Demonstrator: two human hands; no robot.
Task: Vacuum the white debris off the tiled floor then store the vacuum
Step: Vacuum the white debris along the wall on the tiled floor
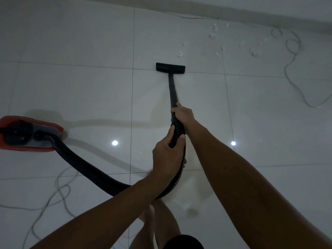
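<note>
A red canister vacuum (pixel 10 139) sits on the white tiled floor (pixel 80 90) at the left. Its black ribbed hose (pixel 86 168) curves from the canister under my arms up to a black wand (pixel 172 90). The wand ends in a flat black floor nozzle (pixel 170 67) resting on a tile joint. My right hand (pixel 183 114) grips the wand's lower end. Just behind it, my left hand (pixel 168 155) holds the hose. Several white scraps of debris (pixel 180 54) lie beyond the nozzle, spreading to the upper right (pixel 254 52).
A wall base (pixel 233 9) runs along the top. A pale cord (pixel 294 69) loops over the floor at the right, close to the debris. Another cord (pixel 53 196) tangles at the lower left behind the canister. My bare legs (pixel 161 218) stand below the hose.
</note>
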